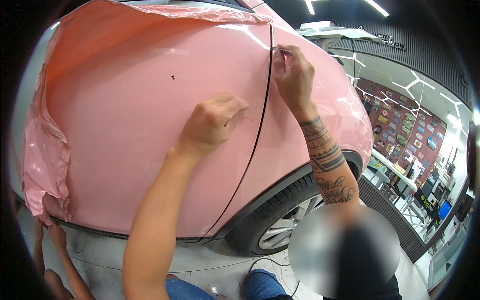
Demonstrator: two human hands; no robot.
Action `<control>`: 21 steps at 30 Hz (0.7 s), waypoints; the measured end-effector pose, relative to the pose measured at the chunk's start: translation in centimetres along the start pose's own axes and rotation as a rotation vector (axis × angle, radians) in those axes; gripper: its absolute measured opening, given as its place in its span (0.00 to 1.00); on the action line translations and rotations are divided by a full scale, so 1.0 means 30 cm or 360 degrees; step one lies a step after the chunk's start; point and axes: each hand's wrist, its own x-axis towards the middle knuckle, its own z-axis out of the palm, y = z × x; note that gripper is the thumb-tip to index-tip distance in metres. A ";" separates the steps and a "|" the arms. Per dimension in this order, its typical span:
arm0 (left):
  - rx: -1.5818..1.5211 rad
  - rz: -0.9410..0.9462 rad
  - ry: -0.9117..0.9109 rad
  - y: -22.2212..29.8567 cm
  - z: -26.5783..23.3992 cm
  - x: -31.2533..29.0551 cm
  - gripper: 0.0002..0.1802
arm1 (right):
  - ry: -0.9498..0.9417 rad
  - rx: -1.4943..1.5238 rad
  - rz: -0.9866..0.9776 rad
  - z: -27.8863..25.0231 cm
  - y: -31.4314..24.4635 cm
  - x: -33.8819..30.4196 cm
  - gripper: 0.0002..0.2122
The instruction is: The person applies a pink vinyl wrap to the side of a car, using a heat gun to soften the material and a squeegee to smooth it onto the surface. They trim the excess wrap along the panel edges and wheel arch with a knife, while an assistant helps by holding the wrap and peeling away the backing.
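Pink film covers a car's side panel, smooth in the middle. My right hand, on a tattooed arm, is closed on a slim blade-like tool. The tool's tip is at the upper part of the dark gap between two panels. Lower and to the left, my left hand is closed before the film, its fingers pinched toward the gap. A thin pink film strip hangs by its fingertips; whether all of it is held is hard to see.
Loose film hangs in folds on the left and along the top. Another person's hands hold its lower left corner. A wheel stands at lower right, with a dark cable on the tiled floor. A round blur covers part of the lower right.
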 end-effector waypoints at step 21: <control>0.0045 0.0014 -0.0001 0.012 0.007 0.001 0.06 | 0.0121 0.0872 0.0770 0.011 0.026 0.049 0.04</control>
